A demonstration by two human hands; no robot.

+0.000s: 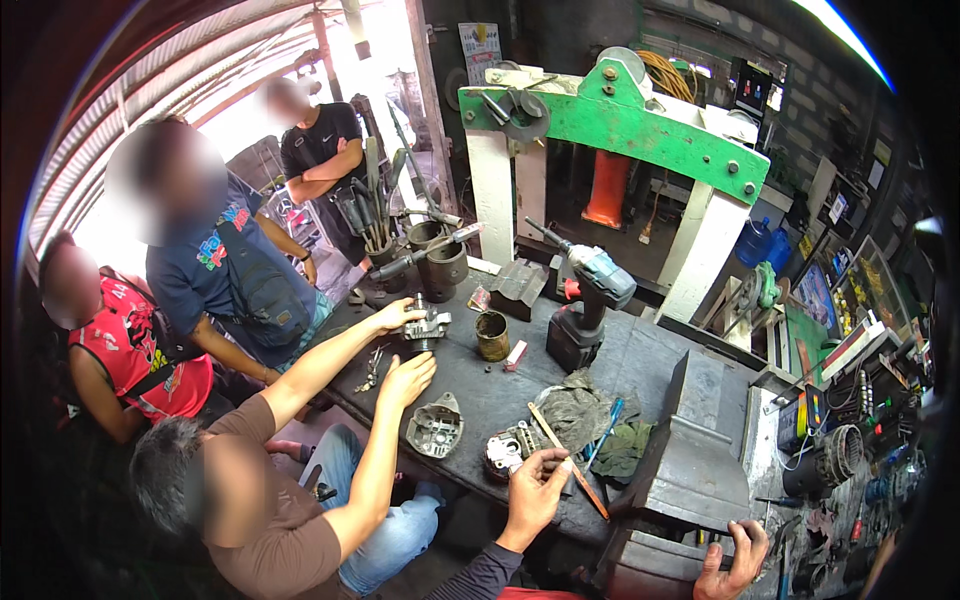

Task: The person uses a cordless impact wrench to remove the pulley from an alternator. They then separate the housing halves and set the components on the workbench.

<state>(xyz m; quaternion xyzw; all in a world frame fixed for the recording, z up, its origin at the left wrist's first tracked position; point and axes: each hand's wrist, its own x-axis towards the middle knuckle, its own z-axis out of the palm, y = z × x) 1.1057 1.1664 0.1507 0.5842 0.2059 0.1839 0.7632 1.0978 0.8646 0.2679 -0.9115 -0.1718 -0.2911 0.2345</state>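
Observation:
My left hand (537, 492), in a dark sleeve, has its fingers pinched on a thin stick (556, 441), tan at its upper end and orange-brown at its lower. Just left of it lies a round metal part (503, 455) with a pale face. My right hand (735, 562) rests at the edge of a large grey bench vise (692, 470), fingers bent and thumb apart. Farther left sits an open cast metal housing (436, 428). A seated co-worker's two hands (405, 378) are at a metal assembly with a shaft (425, 328) on the bench.
A cordless impact wrench (590, 290) stands upright mid-bench, near a rusty metal cup (491, 335). A grey rag (575, 410) and blue screwdriver (604, 434) lie before the vise. Behind rises a green-and-white press frame (650, 125). Two people stand left; another is lower left.

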